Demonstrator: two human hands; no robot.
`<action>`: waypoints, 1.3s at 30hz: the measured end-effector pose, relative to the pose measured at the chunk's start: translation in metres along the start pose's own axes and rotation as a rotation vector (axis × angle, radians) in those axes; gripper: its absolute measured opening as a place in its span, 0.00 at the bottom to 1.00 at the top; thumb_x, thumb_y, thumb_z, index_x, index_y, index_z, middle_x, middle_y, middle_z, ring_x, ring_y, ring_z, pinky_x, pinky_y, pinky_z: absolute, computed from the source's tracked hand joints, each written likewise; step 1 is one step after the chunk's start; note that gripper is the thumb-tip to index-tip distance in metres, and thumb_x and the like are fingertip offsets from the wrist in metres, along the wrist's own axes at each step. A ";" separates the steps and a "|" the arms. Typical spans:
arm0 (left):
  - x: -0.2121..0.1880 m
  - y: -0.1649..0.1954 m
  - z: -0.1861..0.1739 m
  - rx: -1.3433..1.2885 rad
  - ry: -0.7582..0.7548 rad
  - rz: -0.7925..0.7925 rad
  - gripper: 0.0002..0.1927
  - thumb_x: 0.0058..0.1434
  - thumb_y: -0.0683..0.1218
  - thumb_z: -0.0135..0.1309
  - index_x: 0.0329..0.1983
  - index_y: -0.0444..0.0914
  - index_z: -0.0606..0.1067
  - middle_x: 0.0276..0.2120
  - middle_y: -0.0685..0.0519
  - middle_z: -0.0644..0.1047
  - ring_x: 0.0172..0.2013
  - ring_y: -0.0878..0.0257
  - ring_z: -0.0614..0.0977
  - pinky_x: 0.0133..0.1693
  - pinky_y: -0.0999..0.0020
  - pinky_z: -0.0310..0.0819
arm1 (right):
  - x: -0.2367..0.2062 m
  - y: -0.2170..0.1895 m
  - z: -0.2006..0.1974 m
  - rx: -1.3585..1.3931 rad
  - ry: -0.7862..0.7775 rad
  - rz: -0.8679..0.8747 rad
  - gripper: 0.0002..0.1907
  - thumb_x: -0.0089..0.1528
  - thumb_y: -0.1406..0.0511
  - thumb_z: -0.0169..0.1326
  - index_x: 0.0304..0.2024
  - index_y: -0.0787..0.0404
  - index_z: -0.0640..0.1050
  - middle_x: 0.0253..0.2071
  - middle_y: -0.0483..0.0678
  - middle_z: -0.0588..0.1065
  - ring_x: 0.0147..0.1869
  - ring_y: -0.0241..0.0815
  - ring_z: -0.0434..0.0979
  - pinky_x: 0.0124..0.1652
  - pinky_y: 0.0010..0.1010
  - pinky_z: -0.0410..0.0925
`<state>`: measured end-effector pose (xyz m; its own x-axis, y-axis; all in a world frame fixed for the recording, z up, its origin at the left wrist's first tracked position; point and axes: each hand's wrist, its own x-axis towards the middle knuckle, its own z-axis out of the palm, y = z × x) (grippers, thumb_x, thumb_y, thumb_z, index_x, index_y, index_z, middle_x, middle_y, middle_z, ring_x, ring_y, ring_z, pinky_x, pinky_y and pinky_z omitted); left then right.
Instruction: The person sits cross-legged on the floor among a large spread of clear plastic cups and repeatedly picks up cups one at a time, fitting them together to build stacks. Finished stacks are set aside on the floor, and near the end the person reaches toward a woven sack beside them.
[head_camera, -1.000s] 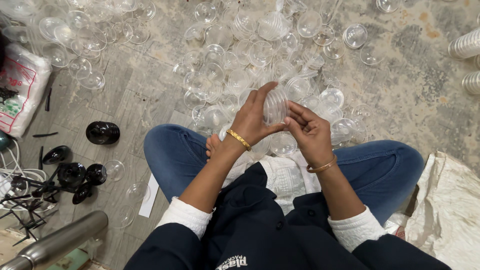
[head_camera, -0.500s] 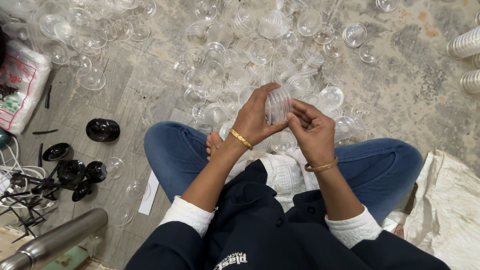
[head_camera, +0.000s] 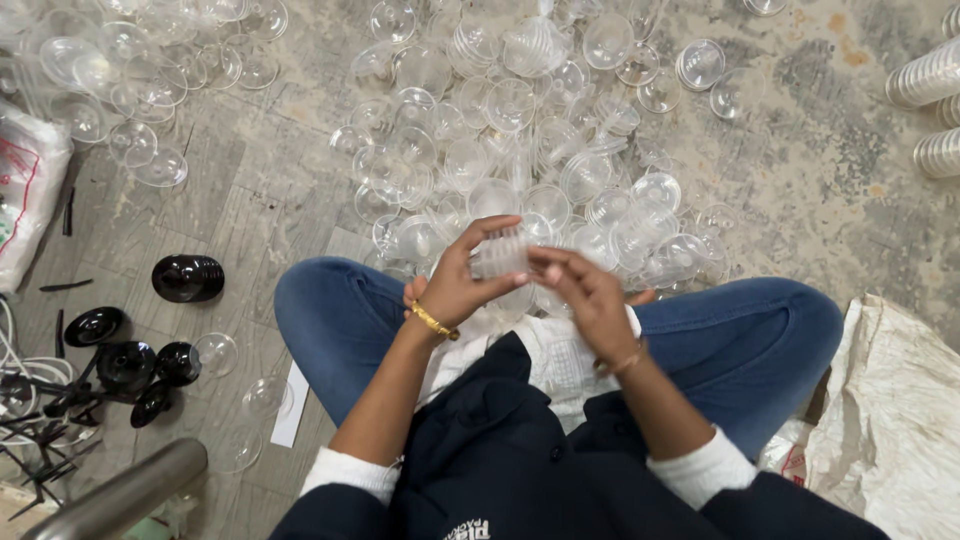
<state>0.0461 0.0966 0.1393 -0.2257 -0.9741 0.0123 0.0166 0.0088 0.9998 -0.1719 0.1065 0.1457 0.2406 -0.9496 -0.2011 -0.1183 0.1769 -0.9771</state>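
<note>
Item in hand: a short stack of clear ribbed plastic cups (head_camera: 500, 255), held above your lap in front of your crossed, blue-jeaned legs (head_camera: 340, 320). Your left hand (head_camera: 462, 280) wraps it from the left, fingers (head_camera: 478, 238) curled over the top and clamped on the stack; your right hand (head_camera: 590, 295) meets it from the right, fingertips pinched together at its near edge. Just beyond: a loose heap of clear cups and domed lids (head_camera: 500, 130) spread over the grey stone floor (head_camera: 820, 160), with a second scatter of clear lids (head_camera: 120, 70) at the far left. At the right edge: two nested columns of clear cups (head_camera: 930, 75) lying on their sides. Packages: a white plastic bag with red print (head_camera: 25, 190) at the left edge; a crumpled off-white sack (head_camera: 890, 420) beside your right knee; a white paper strip (head_camera: 292, 400) on the floor by your left knee. Lower left: black glossy caps (head_camera: 187, 277), black stems (head_camera: 40, 400), and a grey metal tube (head_camera: 120, 495). Against half a second earlier: your hands and the stack sit lower and closer to your lap, the stack lies more level between both hands, and the right fingers have closed in on its edge; the floor items lie unchanged.
</note>
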 end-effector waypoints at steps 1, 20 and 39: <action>0.000 -0.004 -0.002 -0.045 0.036 -0.006 0.35 0.57 0.40 0.68 0.68 0.38 0.69 0.61 0.48 0.74 0.60 0.60 0.74 0.61 0.64 0.71 | 0.018 0.004 -0.009 -0.116 0.053 0.092 0.16 0.73 0.63 0.50 0.56 0.64 0.81 0.57 0.52 0.81 0.59 0.40 0.83 0.60 0.29 0.73; 0.024 -0.025 0.018 -0.330 0.126 -0.118 0.34 0.61 0.41 0.63 0.70 0.41 0.65 0.61 0.48 0.73 0.57 0.60 0.77 0.52 0.63 0.78 | 0.048 0.014 -0.006 -0.114 0.158 -0.134 0.18 0.63 0.68 0.62 0.55 0.65 0.77 0.52 0.49 0.80 0.53 0.33 0.81 0.54 0.25 0.75; -0.016 0.001 -0.013 -0.890 0.088 -0.492 0.35 0.62 0.43 0.59 0.73 0.46 0.63 0.53 0.47 0.74 0.49 0.55 0.81 0.45 0.51 0.83 | 0.003 -0.004 0.031 -0.271 0.064 -0.254 0.20 0.65 0.67 0.58 0.59 0.64 0.77 0.54 0.56 0.80 0.55 0.43 0.83 0.55 0.30 0.74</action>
<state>0.0623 0.1097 0.1395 -0.3307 -0.8379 -0.4342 0.6675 -0.5329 0.5200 -0.1412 0.1104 0.1470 0.2358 -0.9701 0.0583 -0.3151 -0.1330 -0.9397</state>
